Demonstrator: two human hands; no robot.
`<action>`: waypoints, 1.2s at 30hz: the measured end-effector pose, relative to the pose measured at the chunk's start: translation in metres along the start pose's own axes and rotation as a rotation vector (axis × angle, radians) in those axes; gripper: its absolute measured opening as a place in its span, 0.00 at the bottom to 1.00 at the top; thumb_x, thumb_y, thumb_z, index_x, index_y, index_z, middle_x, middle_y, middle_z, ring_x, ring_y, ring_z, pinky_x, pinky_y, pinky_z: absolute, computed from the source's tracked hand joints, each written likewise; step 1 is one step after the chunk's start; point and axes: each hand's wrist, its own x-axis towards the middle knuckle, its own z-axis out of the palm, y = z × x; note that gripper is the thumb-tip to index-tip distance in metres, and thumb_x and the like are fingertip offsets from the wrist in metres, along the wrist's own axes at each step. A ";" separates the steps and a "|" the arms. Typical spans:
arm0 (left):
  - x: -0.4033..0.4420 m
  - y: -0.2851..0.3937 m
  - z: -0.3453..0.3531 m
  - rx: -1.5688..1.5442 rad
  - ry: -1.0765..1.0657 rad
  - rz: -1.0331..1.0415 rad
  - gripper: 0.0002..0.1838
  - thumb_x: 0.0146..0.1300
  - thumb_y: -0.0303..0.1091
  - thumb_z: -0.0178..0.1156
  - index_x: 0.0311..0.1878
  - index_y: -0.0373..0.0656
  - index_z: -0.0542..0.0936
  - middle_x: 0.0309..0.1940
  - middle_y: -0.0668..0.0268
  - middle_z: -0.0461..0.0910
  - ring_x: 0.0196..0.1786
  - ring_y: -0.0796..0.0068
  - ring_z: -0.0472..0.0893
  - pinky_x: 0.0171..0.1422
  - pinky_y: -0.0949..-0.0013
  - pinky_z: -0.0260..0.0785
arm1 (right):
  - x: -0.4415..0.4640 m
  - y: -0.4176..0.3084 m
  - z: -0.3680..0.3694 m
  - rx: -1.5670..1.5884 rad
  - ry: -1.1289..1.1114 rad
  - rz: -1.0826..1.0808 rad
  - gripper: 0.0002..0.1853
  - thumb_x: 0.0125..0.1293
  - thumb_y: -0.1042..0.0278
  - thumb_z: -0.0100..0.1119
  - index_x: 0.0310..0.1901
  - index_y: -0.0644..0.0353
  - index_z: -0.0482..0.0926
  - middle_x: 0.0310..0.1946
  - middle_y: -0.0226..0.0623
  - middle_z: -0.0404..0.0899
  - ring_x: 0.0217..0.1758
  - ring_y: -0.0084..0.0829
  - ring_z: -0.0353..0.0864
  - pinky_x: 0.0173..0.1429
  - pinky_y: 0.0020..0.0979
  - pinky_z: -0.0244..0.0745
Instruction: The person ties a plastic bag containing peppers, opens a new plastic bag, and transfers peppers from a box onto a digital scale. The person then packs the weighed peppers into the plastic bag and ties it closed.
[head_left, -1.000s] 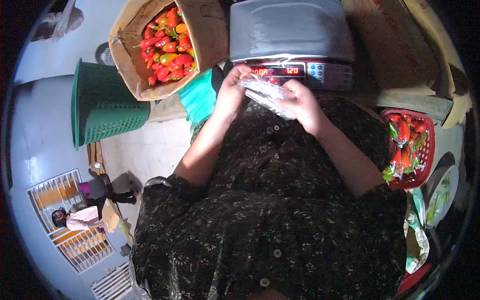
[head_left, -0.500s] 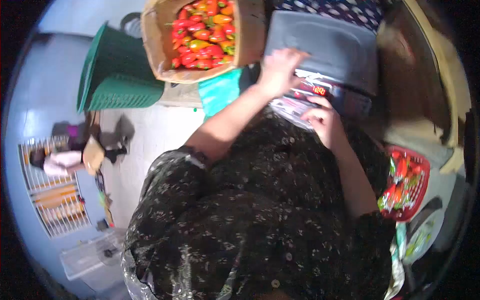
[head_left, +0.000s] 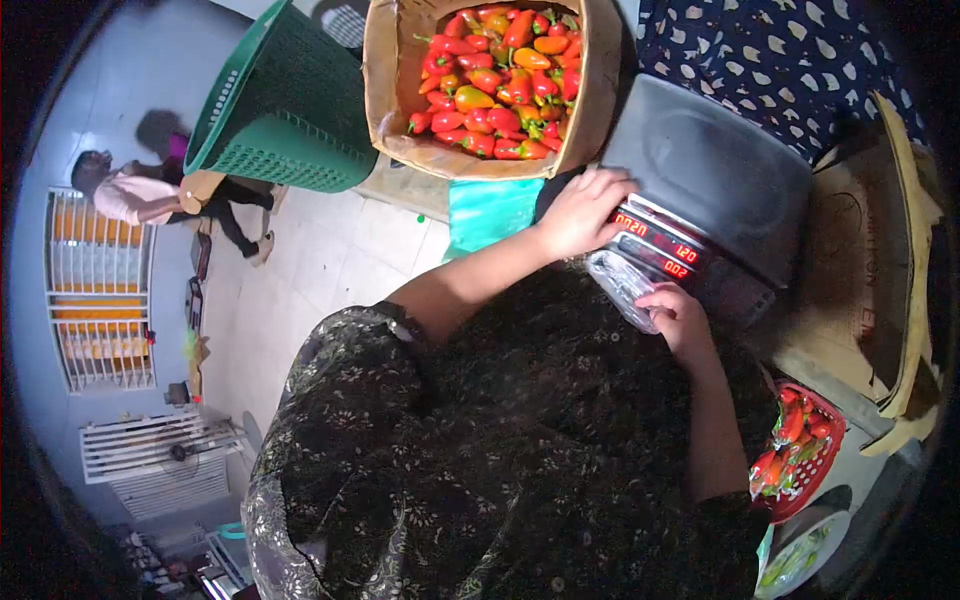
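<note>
My left hand [head_left: 590,212] rests on the near left corner of a digital scale, its fingers stretched over the edge beside the lit display [head_left: 655,245] with red digits. Nothing shows in that hand. The scale has a dark grey platform [head_left: 715,165] with no goods on it. Below the display, my right hand [head_left: 680,318] is closed, pinching the edge of a clear plastic bag [head_left: 622,290]. The bag lies crumpled between the scale and my body. To the left of the scale, a cardboard box [head_left: 400,150] holds several red and orange peppers [head_left: 490,90].
A green plastic basket [head_left: 300,110] stands left of the box, near a turquoise plastic sheet [head_left: 490,210]. At right are an opened carton [head_left: 835,240], a red basket [head_left: 815,470] of bagged peppers and a bowl [head_left: 835,525]. Another person [head_left: 150,195] sits far left, holding something brown.
The view has shifted, so the scale and box appear further right. My right hand has drawn back from the display with the plastic bag. My left hand stays at the scale's corner.
</note>
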 end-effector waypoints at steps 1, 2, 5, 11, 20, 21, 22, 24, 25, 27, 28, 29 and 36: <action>0.010 0.007 0.002 0.006 0.036 0.035 0.32 0.48 0.38 0.67 0.57 0.47 0.69 0.55 0.60 0.69 0.59 0.55 0.67 0.62 0.55 0.60 | 0.002 -0.001 0.002 -0.022 -0.010 -0.017 0.12 0.54 0.79 0.51 0.38 0.63 0.82 0.43 0.45 0.77 0.46 0.41 0.78 0.54 0.32 0.71; 0.021 0.014 0.007 0.012 0.074 0.073 0.34 0.47 0.40 0.69 0.60 0.48 0.68 0.56 0.61 0.69 0.61 0.56 0.66 0.64 0.54 0.58 | 0.004 0.000 0.003 -0.012 -0.060 -0.016 0.12 0.54 0.79 0.51 0.38 0.63 0.82 0.42 0.44 0.78 0.46 0.40 0.78 0.53 0.32 0.71; 0.052 0.033 0.035 0.015 0.136 0.142 0.35 0.47 0.42 0.68 0.61 0.49 0.70 0.58 0.60 0.68 0.62 0.55 0.65 0.64 0.54 0.57 | 0.008 0.002 0.003 0.014 -0.141 -0.015 0.11 0.54 0.78 0.52 0.37 0.64 0.82 0.41 0.43 0.78 0.45 0.38 0.79 0.52 0.31 0.71; 0.063 0.029 0.067 0.043 0.034 0.206 0.17 0.48 0.36 0.66 0.43 0.49 0.77 0.44 0.69 0.73 0.53 0.64 0.69 0.57 0.61 0.60 | 0.005 0.005 0.001 0.097 -0.099 -0.021 0.09 0.55 0.79 0.54 0.37 0.64 0.82 0.39 0.41 0.79 0.41 0.31 0.79 0.46 0.27 0.72; 0.041 0.016 0.044 0.017 0.014 0.029 0.17 0.49 0.39 0.66 0.42 0.48 0.75 0.45 0.63 0.73 0.53 0.59 0.70 0.55 0.59 0.60 | 0.008 0.021 0.008 0.162 -0.117 -0.122 0.09 0.55 0.83 0.55 0.37 0.64 0.81 0.36 0.38 0.78 0.40 0.30 0.79 0.46 0.27 0.72; 0.041 0.019 0.042 0.017 0.020 0.071 0.24 0.47 0.42 0.68 0.48 0.50 0.73 0.52 0.60 0.71 0.58 0.58 0.68 0.58 0.58 0.57 | 0.007 0.021 0.008 0.160 -0.115 -0.131 0.09 0.55 0.83 0.55 0.37 0.64 0.81 0.36 0.38 0.78 0.40 0.30 0.78 0.46 0.27 0.72; 0.039 0.021 0.043 0.069 0.023 0.110 0.26 0.45 0.42 0.69 0.49 0.51 0.73 0.52 0.61 0.70 0.57 0.59 0.68 0.58 0.58 0.57 | 0.007 0.020 0.008 0.156 -0.112 -0.140 0.09 0.55 0.83 0.55 0.37 0.64 0.81 0.36 0.38 0.78 0.40 0.30 0.78 0.46 0.27 0.71; 0.040 0.027 0.048 0.171 0.032 0.192 0.29 0.42 0.41 0.71 0.51 0.53 0.72 0.52 0.63 0.68 0.57 0.60 0.67 0.57 0.58 0.56 | 0.006 0.021 0.008 0.198 -0.112 -0.122 0.09 0.56 0.83 0.55 0.37 0.64 0.81 0.36 0.38 0.78 0.40 0.29 0.78 0.46 0.27 0.71; 0.043 0.029 0.050 0.168 0.090 0.214 0.22 0.44 0.39 0.69 0.46 0.53 0.75 0.47 0.66 0.71 0.53 0.63 0.69 0.56 0.59 0.59 | 0.006 0.022 0.009 0.219 -0.112 -0.114 0.09 0.56 0.83 0.55 0.37 0.64 0.81 0.36 0.38 0.78 0.40 0.29 0.78 0.46 0.27 0.71; 0.052 0.024 0.053 0.118 0.015 0.200 0.16 0.48 0.39 0.65 0.42 0.52 0.76 0.43 0.68 0.74 0.51 0.63 0.71 0.54 0.61 0.61 | 0.007 0.024 0.009 0.193 -0.118 -0.127 0.09 0.56 0.83 0.54 0.37 0.64 0.81 0.36 0.37 0.78 0.39 0.28 0.78 0.45 0.26 0.71; 0.054 0.022 0.052 0.093 -0.022 0.191 0.14 0.50 0.38 0.64 0.41 0.51 0.77 0.41 0.69 0.75 0.50 0.64 0.72 0.54 0.61 0.62 | 0.008 0.024 0.009 0.180 -0.123 -0.132 0.09 0.56 0.83 0.54 0.38 0.65 0.81 0.36 0.37 0.78 0.39 0.28 0.78 0.45 0.26 0.70; 0.056 0.022 0.053 0.073 0.053 0.230 0.08 0.52 0.37 0.62 0.35 0.50 0.77 0.35 0.70 0.75 0.44 0.65 0.74 0.49 0.63 0.65 | 0.007 0.024 0.009 0.173 -0.118 -0.135 0.09 0.56 0.83 0.54 0.38 0.65 0.81 0.36 0.37 0.78 0.39 0.27 0.78 0.45 0.26 0.70; 0.057 0.021 0.054 -0.076 0.027 0.163 0.05 0.56 0.34 0.59 0.32 0.47 0.74 0.32 0.66 0.75 0.41 0.60 0.76 0.44 0.61 0.68 | 0.007 0.021 0.008 0.183 -0.118 -0.119 0.11 0.56 0.83 0.53 0.39 0.64 0.81 0.37 0.36 0.78 0.39 0.26 0.77 0.44 0.25 0.70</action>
